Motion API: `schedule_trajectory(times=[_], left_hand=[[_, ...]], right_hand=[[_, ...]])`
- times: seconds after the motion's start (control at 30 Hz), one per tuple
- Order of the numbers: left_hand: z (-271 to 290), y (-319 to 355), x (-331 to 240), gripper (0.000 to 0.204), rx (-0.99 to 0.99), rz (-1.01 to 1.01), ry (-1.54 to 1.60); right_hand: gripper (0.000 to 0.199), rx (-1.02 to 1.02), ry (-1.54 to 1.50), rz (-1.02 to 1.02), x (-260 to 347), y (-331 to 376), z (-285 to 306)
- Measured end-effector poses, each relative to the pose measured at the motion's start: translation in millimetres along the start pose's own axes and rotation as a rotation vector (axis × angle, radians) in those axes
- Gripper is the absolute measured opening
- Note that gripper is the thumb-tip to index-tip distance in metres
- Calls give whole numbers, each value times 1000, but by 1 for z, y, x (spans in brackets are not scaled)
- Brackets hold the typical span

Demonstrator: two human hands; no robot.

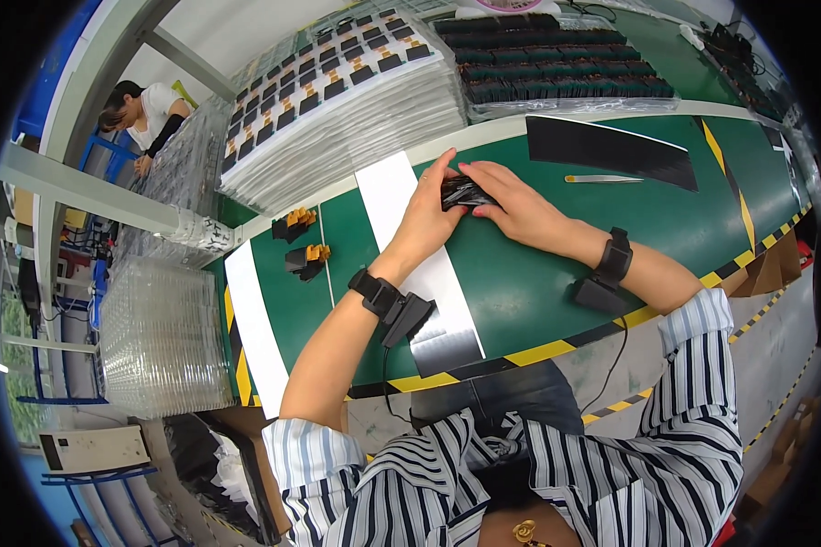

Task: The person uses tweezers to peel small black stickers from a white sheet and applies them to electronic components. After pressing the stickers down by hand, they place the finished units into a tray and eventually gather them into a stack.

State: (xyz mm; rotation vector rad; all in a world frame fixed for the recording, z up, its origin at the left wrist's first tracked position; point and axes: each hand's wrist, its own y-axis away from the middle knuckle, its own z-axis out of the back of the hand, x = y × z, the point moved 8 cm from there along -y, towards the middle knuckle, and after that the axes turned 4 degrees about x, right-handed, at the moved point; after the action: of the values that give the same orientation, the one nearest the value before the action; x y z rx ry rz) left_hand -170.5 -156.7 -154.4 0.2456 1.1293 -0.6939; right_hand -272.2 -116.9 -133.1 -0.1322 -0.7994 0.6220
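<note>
Progress: a bundle of glossy black thin pieces [463, 191] is held between both hands, lifted off or resting on the green work surface [511, 292]; contact underneath can't be told. Bundle not yet set down. Two small clusters of black pieces with orange tabs [308, 262] lie loose at the left, apart from the hands, not placed in any tray. On the tray stack [374, 132] behind, the top layer is laid out in rows of black squares with orange tails. In the clear tray [570, 107] to its right, dark pieces are packed tightly in rows. Judged from that, a good share has been handled and the held bundle plus the loose clusters are left; exact count can't be told.

Pose: left hand [426, 214] is set upright along the bundle's left side, fingers pointing away, thumb near the lower edge. Right hand [520, 205] is angled in from the right, fingers curled over the far side, thumb below. Both are closed in narrow around the bundle. Forearms are bent inward, wrists raised over the surface. Tweezers [604, 179] and black panel [602, 150] at the right are left untouched.
</note>
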Motion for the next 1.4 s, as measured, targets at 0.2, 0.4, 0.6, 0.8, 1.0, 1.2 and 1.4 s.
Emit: schedule_trajectory(times=[0.2,0.4,0.6,0.8,1.0,1.2,1.4], left_hand=[[3,-1,-9,72,-48,-32,-218],[1,-5,-5,71,-25,71,-26],[1,-3,-9,79,-1,76,-52],[8,-4,-4,85,-1,64,-108],[0,-8,-9,91,53,43,-25],[1,-8,-8,95,28,50,-66],[0,-7,-15,95,-66,-40,-251]], right_hand=[[56,-73,-95,-65,-8,-1,-2],[41,-391,-826,-370,-45,3,-1],[36,-187,-755,-289,-34,-7,-5],[43,-139,-129,-55,-4,10,12],[48,-181,-315,-148,-20,9,1],[51,-189,-408,-188,-21,0,-4],[50,-62,-225,-65,3,1,-4]])
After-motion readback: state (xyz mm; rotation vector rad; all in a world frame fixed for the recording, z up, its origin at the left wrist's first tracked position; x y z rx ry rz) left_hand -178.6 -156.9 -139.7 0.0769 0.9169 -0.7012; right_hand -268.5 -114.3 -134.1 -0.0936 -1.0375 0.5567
